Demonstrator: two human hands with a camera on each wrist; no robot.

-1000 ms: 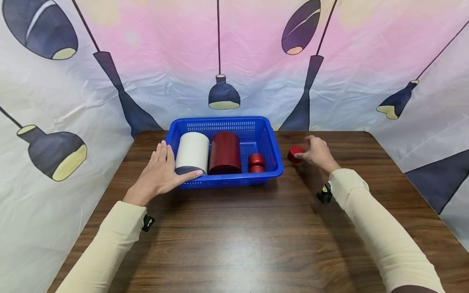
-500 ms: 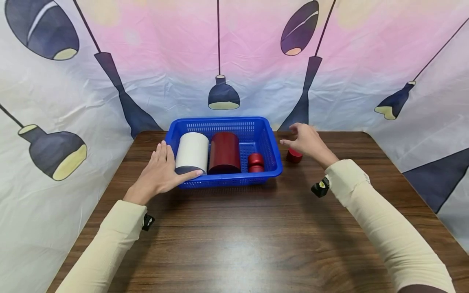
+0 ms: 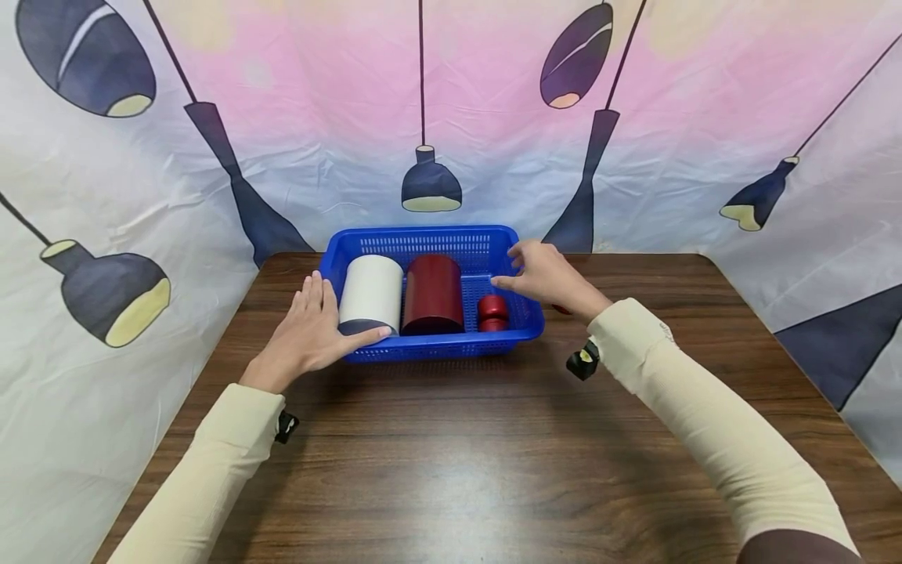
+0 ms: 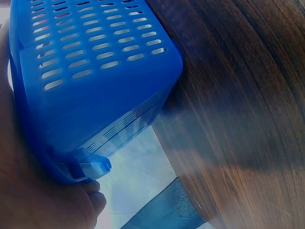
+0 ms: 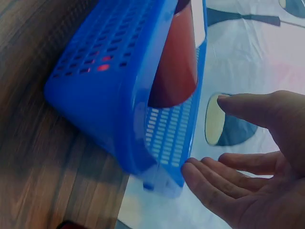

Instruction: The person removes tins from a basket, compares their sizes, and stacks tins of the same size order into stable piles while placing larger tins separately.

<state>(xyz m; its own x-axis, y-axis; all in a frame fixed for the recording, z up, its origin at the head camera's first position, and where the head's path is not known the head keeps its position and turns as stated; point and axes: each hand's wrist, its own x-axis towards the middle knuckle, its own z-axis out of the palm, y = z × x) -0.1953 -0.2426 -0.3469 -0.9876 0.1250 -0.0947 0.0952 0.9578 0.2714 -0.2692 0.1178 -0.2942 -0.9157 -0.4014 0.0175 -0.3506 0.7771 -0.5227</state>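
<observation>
A blue plastic basket (image 3: 423, 341) stands at the back of the table. Inside it lie a large white cylinder (image 3: 371, 290), a large dark red cylinder (image 3: 433, 290) and two small red round pieces (image 3: 492, 307) near the right front. My left hand (image 3: 303, 337) rests on the basket's left front corner, fingers straight, thumb along the front rim. Over the right rim hovers my right hand (image 3: 546, 274), thumb and fingers apart, nothing between them. The right wrist view shows that hand (image 5: 257, 167) beside the rim. A small red disc (image 3: 561, 309) on the table is mostly hidden beneath the right hand.
The brown wooden table (image 3: 437, 454) extends in front of the basket and to both sides. A cloth backdrop (image 3: 338, 172) printed with lamps hangs right behind the table's back edge.
My right hand has left the small red disc on the table, lifted and moved left over the basket's right rim without it. The left hand stays on the basket's corner.
</observation>
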